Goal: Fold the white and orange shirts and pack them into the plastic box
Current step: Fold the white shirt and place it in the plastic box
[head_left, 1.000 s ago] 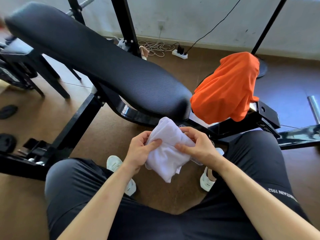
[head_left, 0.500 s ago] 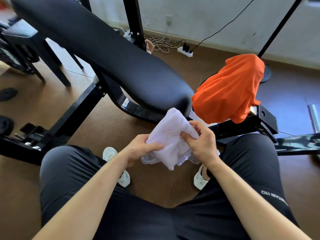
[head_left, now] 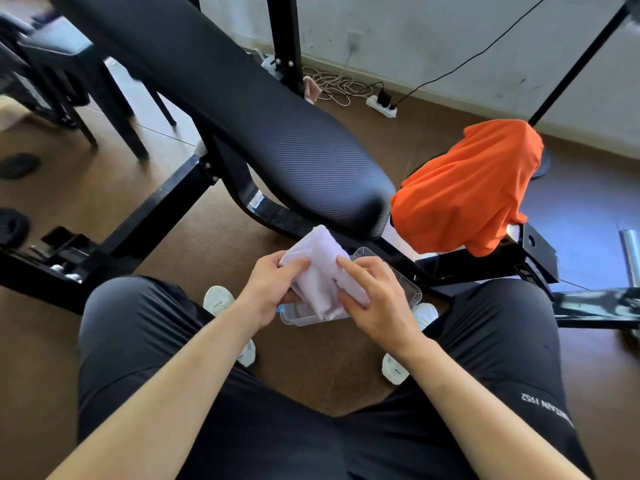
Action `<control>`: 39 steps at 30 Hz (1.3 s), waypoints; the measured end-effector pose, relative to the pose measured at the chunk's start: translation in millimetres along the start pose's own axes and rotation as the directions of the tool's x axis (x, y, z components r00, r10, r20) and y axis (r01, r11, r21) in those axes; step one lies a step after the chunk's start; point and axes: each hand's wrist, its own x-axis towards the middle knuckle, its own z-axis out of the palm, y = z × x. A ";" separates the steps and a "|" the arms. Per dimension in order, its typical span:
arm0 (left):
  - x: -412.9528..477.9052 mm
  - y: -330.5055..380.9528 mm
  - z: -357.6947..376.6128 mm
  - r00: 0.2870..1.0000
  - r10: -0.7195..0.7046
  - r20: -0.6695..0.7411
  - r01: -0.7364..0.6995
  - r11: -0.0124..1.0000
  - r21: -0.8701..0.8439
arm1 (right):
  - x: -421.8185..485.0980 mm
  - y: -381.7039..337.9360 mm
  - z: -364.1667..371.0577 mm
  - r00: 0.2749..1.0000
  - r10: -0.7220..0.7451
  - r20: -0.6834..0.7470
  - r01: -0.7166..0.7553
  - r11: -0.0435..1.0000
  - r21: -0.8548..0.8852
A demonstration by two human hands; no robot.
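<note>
The folded white shirt (head_left: 320,268) is a small bundle held over the clear plastic box (head_left: 403,287), which sits on the floor between my feet. My left hand (head_left: 273,289) grips the bundle's left side, thumb on top. My right hand (head_left: 372,294) presses on its right side with the fingers laid over the cloth. The bundle's lower end reaches inside the box. The orange shirt (head_left: 464,188) lies unfolded, draped over the bench frame to the right, apart from both hands.
A black padded bench (head_left: 242,109) slopes across the scene just beyond the box, on a black metal frame (head_left: 152,216). Black chairs (head_left: 65,71) stand at the far left. A power strip (head_left: 381,105) and cables lie by the wall. My knees flank the box.
Both hands have moved the white bundle down and forward onto the box. The box, mostly hidden under the cloth before, now shows its rim and far corner.
</note>
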 end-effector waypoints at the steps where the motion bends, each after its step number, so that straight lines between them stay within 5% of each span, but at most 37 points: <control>1: -0.6 0.5 -0.7 1.000 0.008 0.009 -0.008 1.000 -0.003 | -1.1 -1.7 2.6 1.000 -0.008 0.008 0.007 1.000 0.029; 6: -5.4 4.2 -3.9 0.989 0.033 0.144 -0.012 0.989 -0.147 | -4.1 -10.5 7.3 0.993 0.025 0.111 -0.035 0.996 0.086; 12: -2.4 -3.0 -3.2 0.990 0.136 -0.042 -0.134 0.990 0.041 | -7.7 -22.2 4.8 0.972 -0.049 0.228 0.009 0.985 0.173; 15: 3.3 -1.1 -7.7 0.981 0.167 -0.093 -0.171 0.985 -0.029 | -8.9 -20.0 3.3 0.991 0.030 0.127 -0.071 0.941 0.332; 19: 3.6 3.0 -10.8 0.989 0.148 0.015 -0.145 0.984 -0.106 | 3.1 -4.8 -4.5 0.980 0.191 -0.063 -0.163 0.938 0.305; 24: 7.1 4.4 -13.7 0.984 0.123 0.132 -0.103 0.984 -0.147 | 23.0 4.2 -7.2 0.965 0.108 0.238 -0.204 0.881 0.427; 33: 45.5 -0.8 -12.2 0.998 0.050 0.035 -0.043 0.985 -0.167 | 53.9 23.2 24.3 0.897 0.027 0.440 -0.170 0.942 0.288; 39: 99.0 -11.3 -15.8 0.998 -0.049 0.026 0.050 0.998 -0.034 | 81.0 49.5 41.2 0.766 0.202 0.611 -0.538 0.722 0.436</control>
